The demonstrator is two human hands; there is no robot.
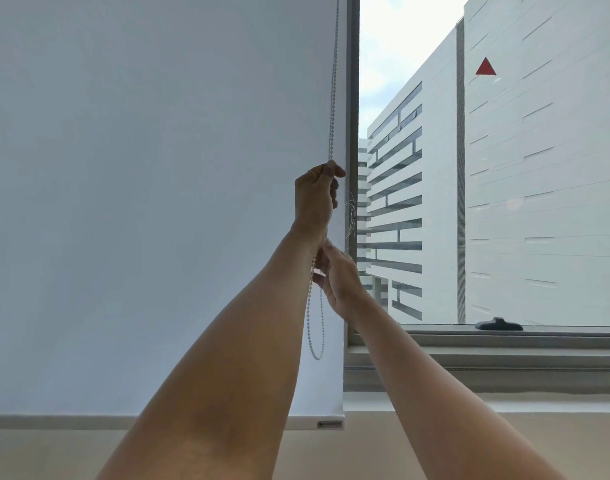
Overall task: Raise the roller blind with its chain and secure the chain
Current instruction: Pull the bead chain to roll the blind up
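The white roller blind (141, 202) hangs fully lowered. At its right edge the bead chain (333, 98) runs down into the left hand (315, 197), which grips it. Just below, the right hand (338, 277) pinches it, its loop dangling underneath.

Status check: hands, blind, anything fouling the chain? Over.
Left hand grips chain high, right hand holds it lower. Blind down, not yet raised. Frayed threads hang at blind's edge.

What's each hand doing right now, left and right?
Left hand: closed around the bead chain, the higher of the two.
Right hand: fingers curled on the same chain, lower, just under the left wrist.
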